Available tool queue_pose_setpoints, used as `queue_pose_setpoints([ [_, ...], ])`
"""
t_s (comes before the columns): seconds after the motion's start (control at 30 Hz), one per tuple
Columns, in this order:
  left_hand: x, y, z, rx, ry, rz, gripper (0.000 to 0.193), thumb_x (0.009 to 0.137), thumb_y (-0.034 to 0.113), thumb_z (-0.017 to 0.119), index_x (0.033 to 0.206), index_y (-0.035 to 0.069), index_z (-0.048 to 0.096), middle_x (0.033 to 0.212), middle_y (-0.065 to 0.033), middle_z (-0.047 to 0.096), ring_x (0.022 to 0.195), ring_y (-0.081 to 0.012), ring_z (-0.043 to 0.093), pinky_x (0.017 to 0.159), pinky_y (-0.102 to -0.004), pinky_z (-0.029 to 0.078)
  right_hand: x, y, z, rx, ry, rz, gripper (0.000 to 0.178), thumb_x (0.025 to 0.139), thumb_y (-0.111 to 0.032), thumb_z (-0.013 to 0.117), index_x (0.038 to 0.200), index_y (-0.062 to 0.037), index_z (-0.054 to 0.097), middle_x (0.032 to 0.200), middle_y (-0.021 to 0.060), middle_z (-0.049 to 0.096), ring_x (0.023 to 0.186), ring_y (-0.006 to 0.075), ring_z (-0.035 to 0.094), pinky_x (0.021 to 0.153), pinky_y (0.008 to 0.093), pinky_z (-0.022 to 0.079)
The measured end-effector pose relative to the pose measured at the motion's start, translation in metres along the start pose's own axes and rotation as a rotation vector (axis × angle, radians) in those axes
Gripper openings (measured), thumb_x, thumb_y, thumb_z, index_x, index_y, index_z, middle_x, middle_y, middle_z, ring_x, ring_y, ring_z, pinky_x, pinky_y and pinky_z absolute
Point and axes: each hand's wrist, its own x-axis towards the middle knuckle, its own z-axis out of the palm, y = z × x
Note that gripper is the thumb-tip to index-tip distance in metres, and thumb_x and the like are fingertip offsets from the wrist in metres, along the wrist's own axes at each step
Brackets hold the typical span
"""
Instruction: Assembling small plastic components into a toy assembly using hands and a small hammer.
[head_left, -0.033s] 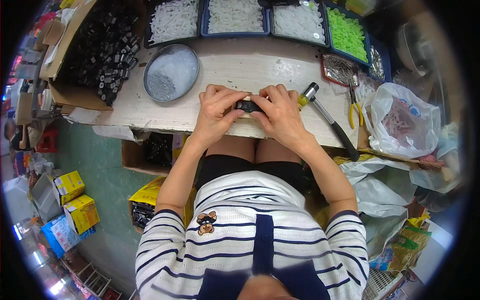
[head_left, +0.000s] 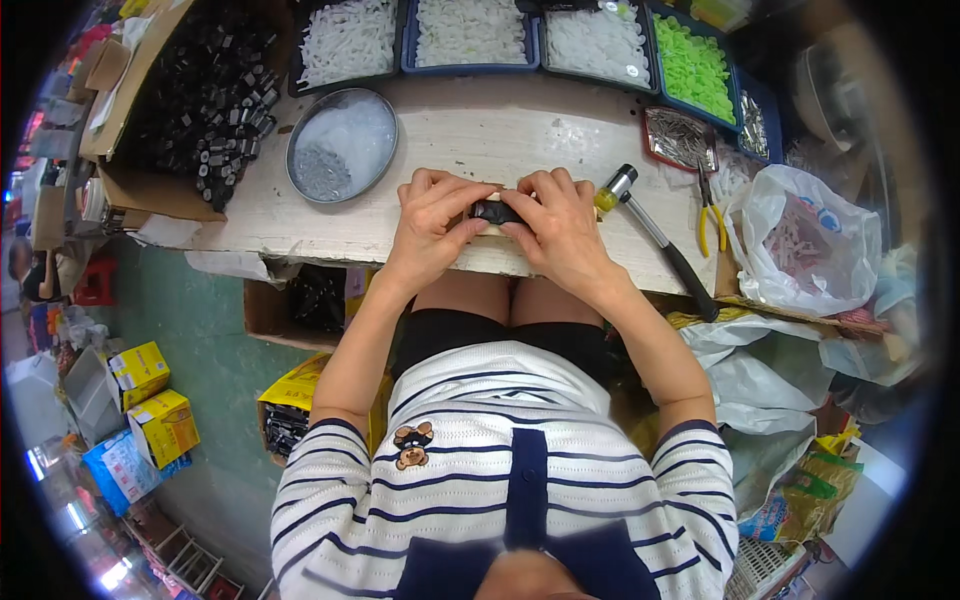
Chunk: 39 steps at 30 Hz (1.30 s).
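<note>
Between both hands, near the table's front edge, is a small black block-like part (head_left: 494,212); fingers cover its ends, and its exact kind cannot be made out. My left hand (head_left: 432,222) pinches the left end with thumb and fingertips. On the other end, the thumb and fingers of my right hand (head_left: 560,222) close in the same way. Just right of my right hand lies a hammer (head_left: 655,235) with a yellow and metal head and a black grip. Yellow-handled pliers (head_left: 711,222) rest farther right.
A cardboard box (head_left: 160,190) of black parts stands at left, beside a round metal pan (head_left: 392,150) with small clear pieces. Trays (head_left: 465,69) of white and green parts line the back. A red tray (head_left: 655,150) holds metal pins; a plastic bag (head_left: 810,240) sits at right.
</note>
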Motion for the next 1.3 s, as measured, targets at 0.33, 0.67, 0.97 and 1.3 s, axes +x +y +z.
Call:
queue_pose_setpoints([
  [0.33, 0.007, 0.016, -0.011, 0.205, -0.128, 0.142, 0.036, 0.069, 0.005, 0.067, 0.103, 0.016, 0.066, 0.100, -0.0042, 0.057, 0.098, -0.0236, 0.045, 0.083, -0.0372, 0.030, -0.031, 0.055, -0.030, -0.076, 0.281, 0.156, 0.030, 0.074, -0.018, 0.066, 0.102, -0.0097, 0.059, 0.097, 0.0080, 0.054, 0.091, 0.0261, 0.050, 0.073, 0.0398, 0.037],
  [0.67, 0.015, 0.022, -0.004, 0.517, -0.361, 0.351, 0.057, 0.064, -0.006, 0.059, 0.112, 0.024, 0.061, 0.100, -0.0082, 0.051, 0.095, -0.0252, 0.044, 0.081, -0.0389, 0.030, -0.073, 0.076, -0.035, -0.389, 0.096, 0.309, 0.025, 0.078, -0.011, 0.060, 0.103, -0.0065, 0.057, 0.093, 0.0087, 0.054, 0.087, 0.0279, 0.052, 0.069, 0.0413, 0.041],
  [0.97, 0.024, 0.034, -0.007, 0.650, -0.458, 0.431, 0.051, 0.069, -0.004, 0.056, 0.112, 0.023, 0.062, 0.096, -0.0085, 0.051, 0.092, -0.0242, 0.046, 0.078, -0.0387, 0.032, -0.056, 0.004, -0.056, -0.162, -0.061, 0.234, 0.017, 0.086, -0.016, 0.053, 0.099, -0.0061, 0.053, 0.078, 0.0123, 0.057, 0.062, 0.0345, 0.058, 0.053, 0.0426, 0.047],
  [1.3, 0.033, 0.035, -0.007, 0.623, -0.533, 0.409, 0.045, 0.072, -0.001, 0.056, 0.111, 0.020, 0.063, 0.099, -0.0094, 0.053, 0.094, -0.0245, 0.049, 0.076, -0.0395, 0.038, -0.045, -0.004, -0.053, -0.274, -0.081, 0.253, 0.016, 0.087, -0.020, 0.052, 0.094, -0.0054, 0.054, 0.070, 0.0127, 0.058, 0.058, 0.0337, 0.058, 0.050, 0.0422, 0.046],
])
